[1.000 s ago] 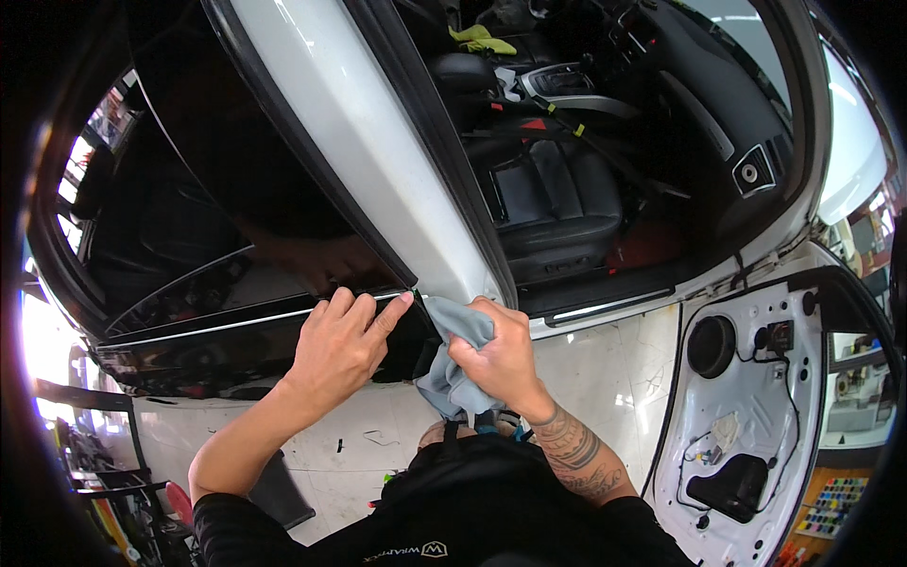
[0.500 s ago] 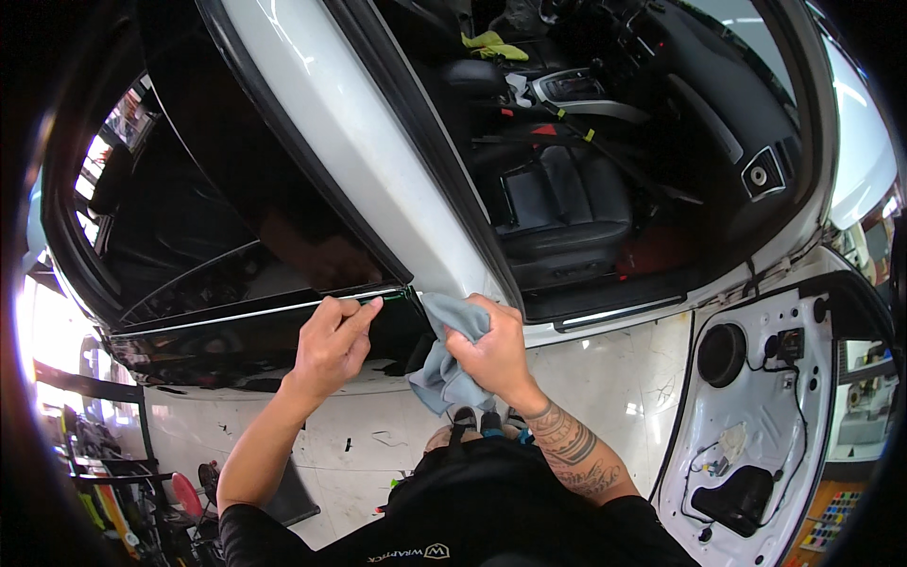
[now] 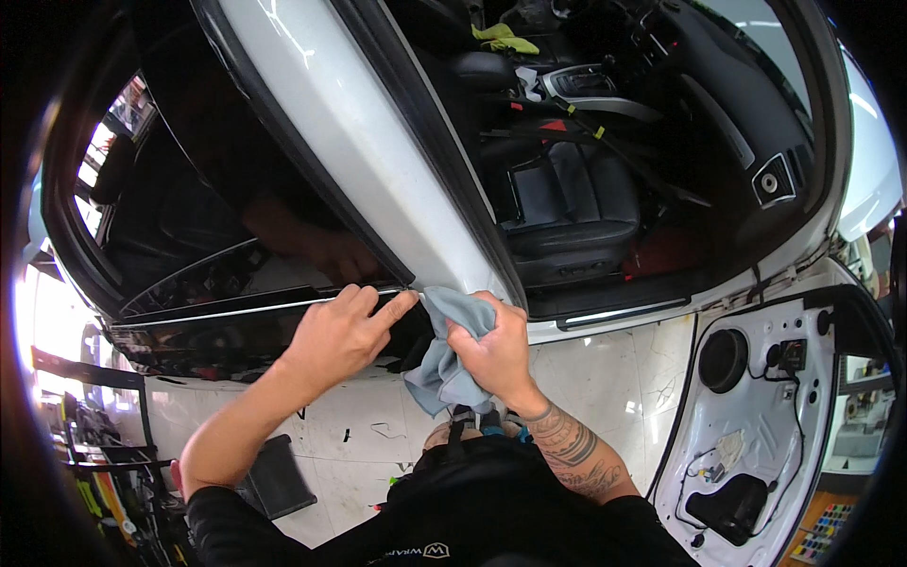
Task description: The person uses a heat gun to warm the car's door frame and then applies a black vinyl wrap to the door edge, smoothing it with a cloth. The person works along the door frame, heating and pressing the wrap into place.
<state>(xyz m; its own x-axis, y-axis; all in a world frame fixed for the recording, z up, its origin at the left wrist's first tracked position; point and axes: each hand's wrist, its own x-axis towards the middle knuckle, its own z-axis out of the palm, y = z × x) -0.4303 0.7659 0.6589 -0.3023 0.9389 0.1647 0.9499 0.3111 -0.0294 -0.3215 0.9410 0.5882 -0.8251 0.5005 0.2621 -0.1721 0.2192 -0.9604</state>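
My left hand (image 3: pixel 348 331) is at the window-base strip (image 3: pixel 246 311) of the car's glossy black rear door (image 3: pixel 213 348). Its index finger stretches right, with the tip at the strip's end by the white pillar (image 3: pixel 416 180). The other fingers are bent over the edge, and I see nothing held in them. A grey-blue cloth (image 3: pixel 441 373) is bunched in my right hand (image 3: pixel 501 348), thumb on top. The cloth touches the pillar's foot and hangs down beside the door edge, right next to my left fingertip. My palms are hidden.
Right of the pillar, the front doorway shows a black leather seat (image 3: pixel 572 203) and a yellow cloth (image 3: pixel 507 39). A front door without its inner panel (image 3: pixel 746 425) stands open at right. A dark box (image 3: pixel 281 475) is on the pale floor; tools hang at far left.
My left hand has slid right along the strip, its fingertip now close to the cloth. The right hand still grips the cloth, almost unmoved. The view has shifted slightly.
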